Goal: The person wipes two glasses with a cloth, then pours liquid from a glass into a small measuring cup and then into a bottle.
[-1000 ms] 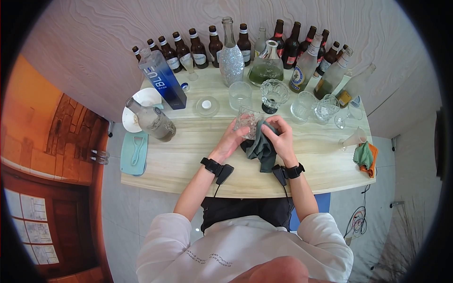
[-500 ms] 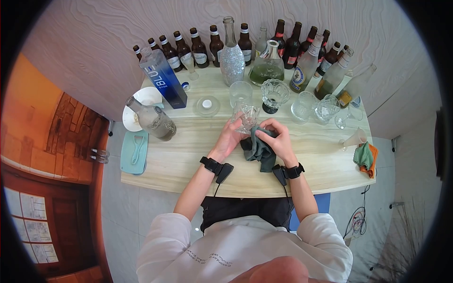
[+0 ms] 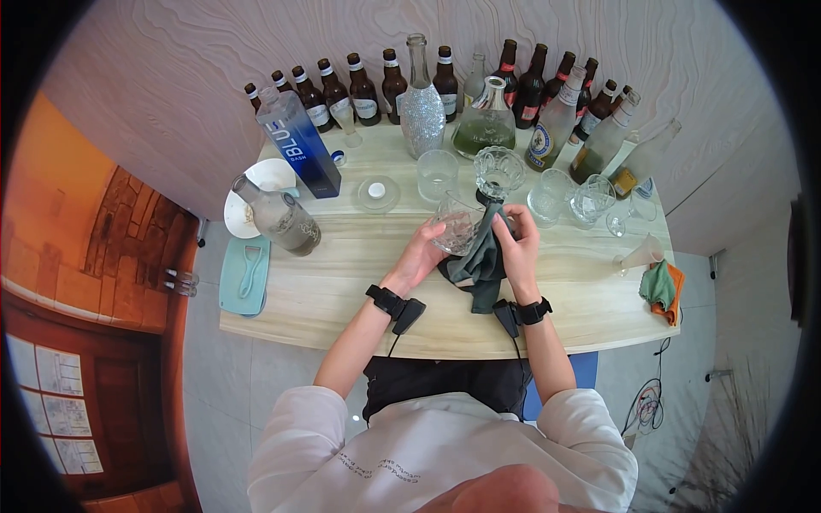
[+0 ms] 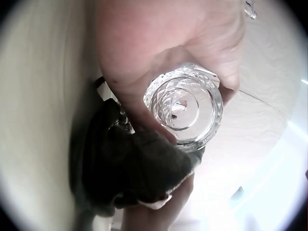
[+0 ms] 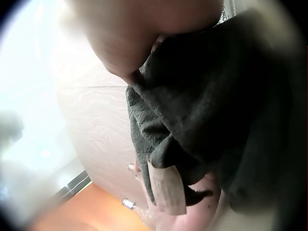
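Observation:
My left hand (image 3: pixel 416 255) grips a clear cut-glass tumbler (image 3: pixel 457 224), tilted above the table's middle. The left wrist view looks straight at the round end of the tumbler (image 4: pixel 185 108), with thumb and fingers curled around its side. A dark grey-green cloth (image 3: pixel 481 263) hangs from my right hand (image 3: pixel 519 245), pinched between thumb and fingers right beside the glass. In the right wrist view the bunched cloth (image 5: pixel 192 101) with a pale label (image 5: pixel 167 186) hides most of the tumbler. Just behind the hands stands a footed glass bowl (image 3: pixel 499 171) with a dark base.
Brown beer bottles (image 3: pixel 363 92) line the back edge. A blue bottle (image 3: pixel 301 145), a grey glass bottle (image 3: pixel 280 218) and white bowls (image 3: pixel 272 173) stand left, above a peeler (image 3: pixel 251 272) on a light-blue board (image 3: pixel 231 286). Tumblers (image 3: pixel 550 198) and folded cloths (image 3: pixel 662 288) are right.
The tumbler has turned in my left hand, first tipping up and away, now tilting back toward the cloth. My right hand has shifted slightly right and up, drawing the cloth upward.

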The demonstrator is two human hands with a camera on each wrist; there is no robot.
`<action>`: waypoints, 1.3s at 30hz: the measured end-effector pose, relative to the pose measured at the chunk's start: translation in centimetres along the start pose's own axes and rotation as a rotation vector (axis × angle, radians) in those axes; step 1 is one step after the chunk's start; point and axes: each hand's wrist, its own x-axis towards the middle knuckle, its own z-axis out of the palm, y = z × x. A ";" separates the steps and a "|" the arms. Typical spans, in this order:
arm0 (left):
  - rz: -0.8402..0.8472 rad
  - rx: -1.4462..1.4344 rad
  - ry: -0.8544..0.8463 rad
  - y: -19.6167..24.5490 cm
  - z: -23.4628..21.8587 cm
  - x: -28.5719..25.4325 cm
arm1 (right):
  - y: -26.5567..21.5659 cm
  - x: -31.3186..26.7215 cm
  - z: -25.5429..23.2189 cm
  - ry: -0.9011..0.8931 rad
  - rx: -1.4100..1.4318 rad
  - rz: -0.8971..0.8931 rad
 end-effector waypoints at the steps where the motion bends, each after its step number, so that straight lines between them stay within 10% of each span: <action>1: -0.001 -0.029 0.001 0.1 0.2 -0.1 | -0.1 0.0 -0.1 -0.014 -0.018 0.016; 9: 0.100 -0.049 0.023 -0.5 -0.9 0.3 | -0.2 -0.7 0.0 -0.338 -0.209 0.090; 39: 0.030 0.049 0.007 0.5 0.5 -0.1 | 0.3 -0.4 0.0 -0.158 -0.118 0.072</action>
